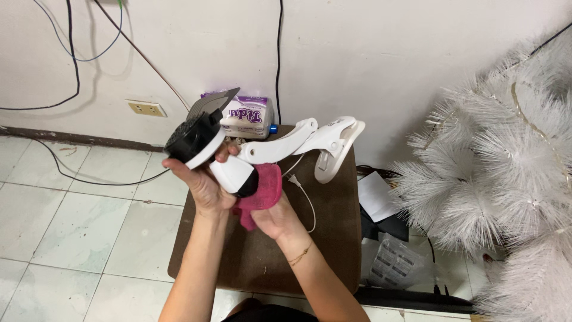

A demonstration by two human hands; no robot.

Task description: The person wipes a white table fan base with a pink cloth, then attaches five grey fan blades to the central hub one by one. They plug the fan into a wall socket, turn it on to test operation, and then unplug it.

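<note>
Above the brown counter [333,238], the left hand [202,185] holds up a white clip-on lamp [235,170] by its head end, fingers wrapped around the white body just under the black round head [189,137]. The right hand [275,217] presses a pink cloth [262,191] against the lamp's body, fingers closed on the cloth (the fingertips themselves are hidden behind it, so how tightly is hard to say). The lamp's jointed white arm [280,146] runs to the right, ending in a big white clamp [336,146] that seems to rest on the counter's far edge. A thin white cord [305,200] trails down across the counter beside the right wrist. Behind, against the wall, sits a white and purple pack of tissue [249,116]. To the right, a white artificial tree [506,179] bristles near the counter's side.
</note>
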